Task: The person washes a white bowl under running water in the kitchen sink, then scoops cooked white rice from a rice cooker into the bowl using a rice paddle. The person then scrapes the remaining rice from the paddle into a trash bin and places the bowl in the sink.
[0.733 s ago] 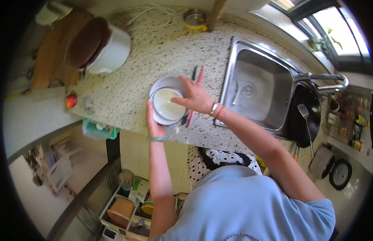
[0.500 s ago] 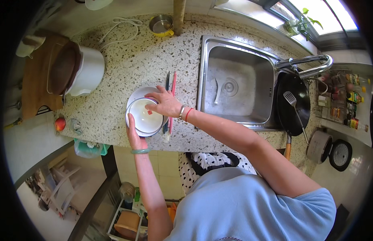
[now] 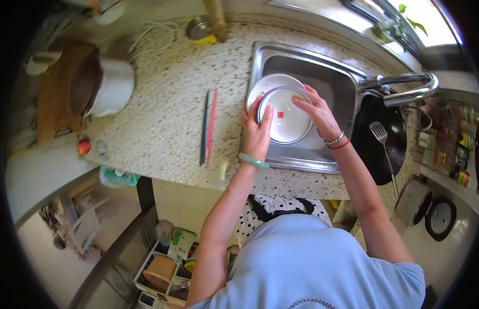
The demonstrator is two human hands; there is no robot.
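Note:
A white bowl with a blue rim and a small red mark inside (image 3: 288, 127) is nested on a larger white dish (image 3: 270, 82). My left hand (image 3: 257, 131) grips the stack at its left side, thumb over the rim. At the right side my right hand (image 3: 321, 117) closes on the same stack, its thumb inside the bowl. Both hands hold the dishes over the steel sink (image 3: 306, 164), covering much of its basin. On the counter to the left lie dark chopsticks (image 3: 204, 129) and pink-red chopsticks (image 3: 212, 126).
Right of the sink sits a black wok (image 3: 371, 149) with a slotted spatula (image 3: 378, 133). A chrome faucet (image 3: 412, 87) reaches over that side. On the speckled counter (image 3: 167, 113), a white pot (image 3: 116, 87) and an apple (image 3: 83, 146) stand left, a small metal pan (image 3: 199, 28) at the back.
The stacked bowl and dish have been lifted off the counter and carried right, over the sink. My right hand has shifted to the stack's right side. The chopsticks stay on the counter.

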